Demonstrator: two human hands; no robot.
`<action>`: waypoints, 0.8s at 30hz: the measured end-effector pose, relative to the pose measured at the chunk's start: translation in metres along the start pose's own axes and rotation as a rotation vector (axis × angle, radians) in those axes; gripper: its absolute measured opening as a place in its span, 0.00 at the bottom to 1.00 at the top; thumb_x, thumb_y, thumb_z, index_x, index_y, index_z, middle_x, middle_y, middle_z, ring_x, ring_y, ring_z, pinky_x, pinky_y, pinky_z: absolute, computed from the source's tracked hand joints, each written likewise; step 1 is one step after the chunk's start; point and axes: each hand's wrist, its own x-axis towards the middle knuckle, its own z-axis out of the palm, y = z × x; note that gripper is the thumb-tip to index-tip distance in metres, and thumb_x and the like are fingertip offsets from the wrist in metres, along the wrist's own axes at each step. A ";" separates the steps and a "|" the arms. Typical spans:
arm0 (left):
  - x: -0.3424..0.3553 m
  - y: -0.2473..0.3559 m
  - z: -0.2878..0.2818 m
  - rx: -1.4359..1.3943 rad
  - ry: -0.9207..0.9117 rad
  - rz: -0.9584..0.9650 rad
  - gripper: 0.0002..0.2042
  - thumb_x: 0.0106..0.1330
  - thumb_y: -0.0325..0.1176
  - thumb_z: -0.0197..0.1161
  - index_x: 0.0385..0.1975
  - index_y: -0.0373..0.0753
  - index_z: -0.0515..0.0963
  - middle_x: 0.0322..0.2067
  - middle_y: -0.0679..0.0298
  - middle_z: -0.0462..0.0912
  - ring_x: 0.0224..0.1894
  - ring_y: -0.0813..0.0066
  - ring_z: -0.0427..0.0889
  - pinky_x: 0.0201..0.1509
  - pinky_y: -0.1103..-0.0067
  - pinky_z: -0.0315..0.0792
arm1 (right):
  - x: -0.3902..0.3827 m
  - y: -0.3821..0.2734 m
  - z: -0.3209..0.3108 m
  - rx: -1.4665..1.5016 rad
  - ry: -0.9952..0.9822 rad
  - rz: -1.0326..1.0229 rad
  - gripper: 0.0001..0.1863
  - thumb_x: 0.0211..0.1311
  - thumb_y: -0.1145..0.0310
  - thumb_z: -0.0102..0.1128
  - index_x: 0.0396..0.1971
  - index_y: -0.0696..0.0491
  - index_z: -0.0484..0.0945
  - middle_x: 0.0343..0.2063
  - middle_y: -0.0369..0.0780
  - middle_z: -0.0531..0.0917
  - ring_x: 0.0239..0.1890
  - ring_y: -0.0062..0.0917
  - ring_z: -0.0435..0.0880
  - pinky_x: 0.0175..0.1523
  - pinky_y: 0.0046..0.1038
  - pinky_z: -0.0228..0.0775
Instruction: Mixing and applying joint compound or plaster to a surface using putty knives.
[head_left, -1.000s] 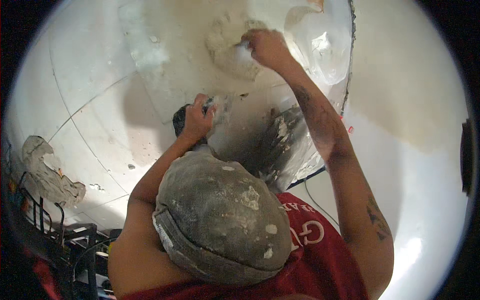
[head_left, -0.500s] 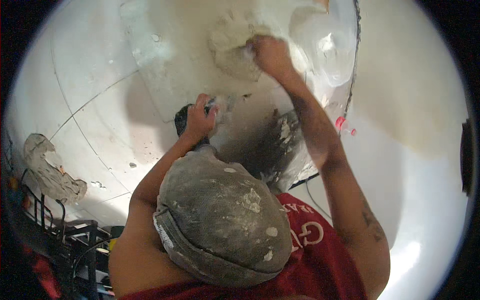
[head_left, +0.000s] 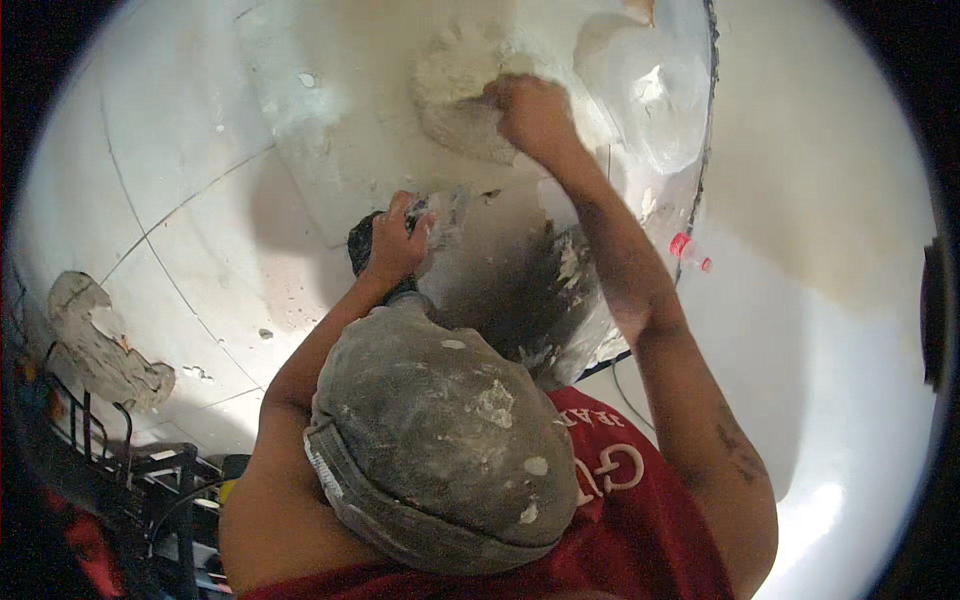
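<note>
My right hand point(head_left: 535, 112) is closed over a rough, sand-coloured patch of what looks like plaster or putty point(head_left: 450, 75) on the pale tiled surface point(head_left: 215, 235). A thin dark edge point(head_left: 472, 102) sticks out left of its fingers; what it belongs to I cannot make out. Nearer and further left, my left hand point(head_left: 398, 238) has its fingers curled against a pale, plaster-smeared piece point(head_left: 442, 215). A black object point(head_left: 362, 242) lies just beside that hand, partly behind it. Below, a grey cloth-covered rounded form point(head_left: 450, 430) with white spatters hides part of the surface.
On the right, a clear bottle with a red label and cap point(head_left: 690, 250) lies by a dark jagged edge point(head_left: 703, 180). A crumpled grey-brown cloth or sack point(head_left: 105, 340) is at the left, above a black metal frame point(head_left: 180, 480). A dark stain point(head_left: 530, 285) marks the middle.
My right hand has shifted slightly left, and the dark edge at its fingers shows more clearly over the patch. The left hand stays almost in place.
</note>
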 end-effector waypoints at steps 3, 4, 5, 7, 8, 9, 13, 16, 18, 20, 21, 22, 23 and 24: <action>-0.004 0.012 -0.002 0.003 -0.125 -0.158 0.14 0.54 0.35 0.56 0.35 0.33 0.66 0.28 0.51 0.73 0.26 0.50 0.74 0.26 0.67 0.65 | 0.004 0.012 -0.007 0.059 0.100 0.174 0.13 0.37 0.76 0.52 0.28 0.50 0.77 0.32 0.37 0.79 0.37 0.29 0.77 0.40 0.33 0.69; -0.005 0.013 -0.003 0.068 -0.106 -0.106 0.14 0.54 0.35 0.56 0.35 0.34 0.66 0.29 0.51 0.73 0.26 0.51 0.74 0.26 0.67 0.65 | -0.005 0.008 0.001 0.058 0.099 0.172 0.13 0.37 0.76 0.52 0.28 0.50 0.77 0.32 0.37 0.79 0.37 0.29 0.77 0.40 0.33 0.69; 0.002 0.013 -0.003 0.132 -0.083 -0.045 0.14 0.53 0.35 0.56 0.35 0.34 0.66 0.29 0.51 0.73 0.27 0.51 0.73 0.26 0.67 0.65 | -0.010 0.003 0.008 -0.005 0.095 0.093 0.11 0.38 0.74 0.54 0.27 0.50 0.77 0.29 0.38 0.79 0.34 0.32 0.78 0.38 0.34 0.69; 0.004 0.005 0.003 0.057 -0.061 -0.039 0.14 0.53 0.34 0.56 0.36 0.34 0.66 0.28 0.51 0.73 0.26 0.51 0.73 0.27 0.67 0.65 | -0.010 0.001 0.010 -0.035 0.021 -0.027 0.09 0.39 0.72 0.55 0.26 0.51 0.77 0.26 0.38 0.79 0.31 0.35 0.78 0.36 0.35 0.69; -0.003 0.003 0.002 -0.017 -0.055 -0.053 0.14 0.53 0.34 0.56 0.36 0.34 0.66 0.28 0.50 0.73 0.25 0.50 0.73 0.27 0.66 0.65 | -0.004 -0.002 0.000 -0.029 0.017 -0.024 0.09 0.39 0.72 0.55 0.26 0.51 0.77 0.26 0.38 0.79 0.31 0.35 0.78 0.36 0.35 0.69; -0.006 -0.002 -0.002 -0.014 -0.060 -0.058 0.14 0.53 0.34 0.56 0.36 0.34 0.66 0.28 0.50 0.73 0.25 0.50 0.73 0.27 0.66 0.65 | 0.007 -0.001 -0.012 -0.030 -0.059 0.060 0.11 0.39 0.74 0.53 0.27 0.50 0.77 0.28 0.38 0.79 0.34 0.33 0.77 0.38 0.34 0.69; -0.007 0.003 0.005 0.024 -0.103 -0.110 0.14 0.53 0.33 0.55 0.37 0.35 0.66 0.28 0.51 0.73 0.24 0.50 0.72 0.28 0.64 0.64 | -0.006 0.004 0.007 -0.075 -0.025 0.088 0.11 0.39 0.73 0.54 0.28 0.51 0.77 0.28 0.39 0.79 0.35 0.32 0.77 0.39 0.33 0.70; 0.001 -0.006 0.008 -0.010 -0.068 -0.146 0.15 0.52 0.33 0.55 0.38 0.34 0.66 0.27 0.50 0.73 0.24 0.48 0.72 0.28 0.63 0.64 | 0.001 0.005 0.001 -0.073 -0.074 -0.051 0.11 0.40 0.70 0.55 0.28 0.52 0.77 0.27 0.40 0.78 0.33 0.35 0.77 0.37 0.34 0.70; -0.010 -0.003 0.004 -0.010 -0.054 -0.115 0.15 0.52 0.34 0.56 0.38 0.34 0.66 0.27 0.49 0.73 0.24 0.48 0.72 0.29 0.64 0.64 | 0.014 0.008 -0.015 0.013 -0.109 0.116 0.12 0.40 0.74 0.52 0.29 0.51 0.77 0.31 0.39 0.79 0.37 0.32 0.77 0.39 0.33 0.70; 0.002 0.008 -0.003 -0.056 -0.136 -0.135 0.15 0.52 0.33 0.56 0.37 0.34 0.66 0.28 0.49 0.73 0.26 0.48 0.72 0.31 0.64 0.64 | 0.009 0.011 -0.005 -0.019 0.020 0.100 0.13 0.39 0.76 0.50 0.28 0.51 0.78 0.31 0.38 0.78 0.37 0.31 0.77 0.40 0.33 0.69; 0.001 0.008 0.003 -0.060 -0.131 -0.130 0.15 0.52 0.33 0.56 0.37 0.34 0.66 0.28 0.49 0.73 0.26 0.48 0.72 0.31 0.64 0.64 | -0.001 0.005 0.003 -0.080 -0.031 0.078 0.12 0.39 0.76 0.50 0.27 0.51 0.78 0.30 0.38 0.78 0.36 0.32 0.77 0.39 0.33 0.69; -0.002 0.007 0.004 -0.039 -0.109 -0.154 0.14 0.52 0.33 0.56 0.36 0.34 0.66 0.28 0.50 0.73 0.27 0.48 0.72 0.31 0.64 0.64 | -0.004 -0.004 0.005 -0.135 -0.077 0.056 0.11 0.39 0.75 0.50 0.27 0.52 0.77 0.29 0.38 0.78 0.35 0.32 0.77 0.38 0.33 0.69; -0.003 0.004 0.005 -0.020 -0.087 -0.177 0.13 0.52 0.33 0.56 0.34 0.34 0.66 0.29 0.50 0.73 0.28 0.48 0.72 0.31 0.64 0.64 | -0.005 -0.004 0.001 -0.023 -0.141 0.018 0.13 0.37 0.76 0.50 0.28 0.52 0.76 0.29 0.38 0.78 0.36 0.33 0.76 0.38 0.34 0.68; 0.000 0.000 0.005 -0.017 -0.082 -0.172 0.13 0.52 0.33 0.56 0.34 0.34 0.66 0.29 0.50 0.73 0.28 0.48 0.72 0.31 0.64 0.64 | -0.002 0.000 -0.005 -0.024 -0.135 0.015 0.13 0.37 0.76 0.50 0.28 0.52 0.76 0.29 0.38 0.78 0.36 0.33 0.76 0.38 0.34 0.68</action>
